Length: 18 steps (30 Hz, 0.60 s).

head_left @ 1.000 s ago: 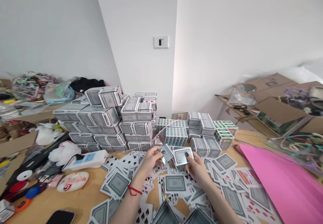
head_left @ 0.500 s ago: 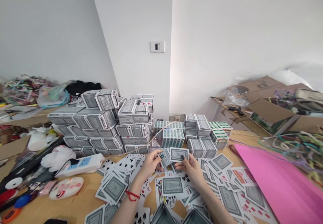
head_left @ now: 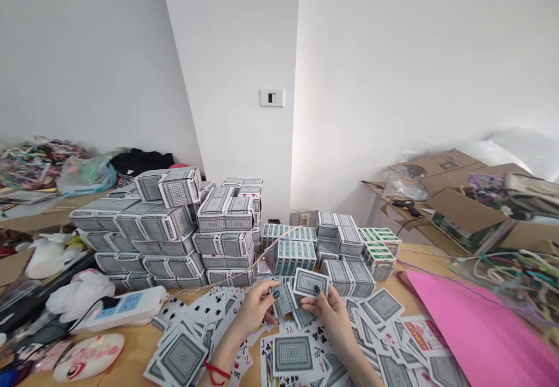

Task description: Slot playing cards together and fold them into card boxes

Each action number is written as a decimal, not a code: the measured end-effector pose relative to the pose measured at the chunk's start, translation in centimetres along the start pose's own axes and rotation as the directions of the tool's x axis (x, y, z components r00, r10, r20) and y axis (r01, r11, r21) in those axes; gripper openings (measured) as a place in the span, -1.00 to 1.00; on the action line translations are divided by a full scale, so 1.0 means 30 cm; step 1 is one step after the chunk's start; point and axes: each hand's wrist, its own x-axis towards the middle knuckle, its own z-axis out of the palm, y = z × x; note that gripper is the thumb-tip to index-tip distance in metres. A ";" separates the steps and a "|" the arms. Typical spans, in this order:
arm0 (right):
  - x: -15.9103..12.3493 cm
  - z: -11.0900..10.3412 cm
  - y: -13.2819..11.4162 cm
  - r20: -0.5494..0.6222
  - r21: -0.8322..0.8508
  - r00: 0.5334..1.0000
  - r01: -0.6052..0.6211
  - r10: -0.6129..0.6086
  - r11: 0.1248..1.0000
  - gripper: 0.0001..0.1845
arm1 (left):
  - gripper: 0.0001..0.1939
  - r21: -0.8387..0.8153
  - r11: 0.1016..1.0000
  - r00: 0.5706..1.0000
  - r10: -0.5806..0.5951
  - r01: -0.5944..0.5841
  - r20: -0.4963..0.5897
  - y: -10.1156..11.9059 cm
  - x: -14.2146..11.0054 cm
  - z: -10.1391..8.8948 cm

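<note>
In the head view my left hand (head_left: 257, 305) pinches a grey-backed playing card (head_left: 283, 301) between thumb and fingers. Beside it, my right hand (head_left: 326, 311) grips another playing card (head_left: 311, 283), back side up; whether more cards lie under it I cannot tell. Another grey-backed card (head_left: 302, 317) shows below and between the hands, partly covered. Loose playing cards lie face up and face down on the table under both wrists, among them one face-down card (head_left: 292, 354) on a jack. A fanned pile of cards (head_left: 181, 352) sits left of my left forearm.
Box-like blocks made of cards (head_left: 161, 224) are stacked at the back left, with smaller card blocks (head_left: 349, 276) and green-striped card boxes (head_left: 290, 256) behind my hands. On the right lies a pink sheet (head_left: 471, 329); on the left, a white power strip (head_left: 126, 311). A cardboard box (head_left: 476, 218) stands back right.
The view has tilted up, so everything sits lower in the picture. The two cards in my hands have moved slightly apart, and the left one shows more. The folded card pieces at the bottom edge have left view.
</note>
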 end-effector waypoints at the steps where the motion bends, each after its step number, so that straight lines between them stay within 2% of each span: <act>1: -0.001 0.002 0.000 0.020 -0.009 1.000 -0.011 0.011 1.000 -0.47 | -0.65 0.002 1.000 1.000 -0.007 0.007 -0.004 0.003 -0.001 0.000; 4: -0.009 0.011 0.000 0.110 -0.062 0.992 -0.055 0.062 0.997 -0.50 | -0.64 0.006 0.999 0.999 -0.037 0.038 -0.037 0.012 -0.007 0.001; 11: -0.011 0.010 0.014 0.119 -0.224 0.987 -0.080 0.109 0.971 -0.49 | -0.64 -0.038 0.999 0.996 -0.034 0.031 -0.085 0.004 -0.009 0.009; 18: -0.017 -0.019 0.013 0.169 -0.358 0.982 -0.014 0.079 0.934 -0.55 | -0.65 -0.001 1.000 0.993 0.016 -0.016 -0.120 0.036 -0.030 0.033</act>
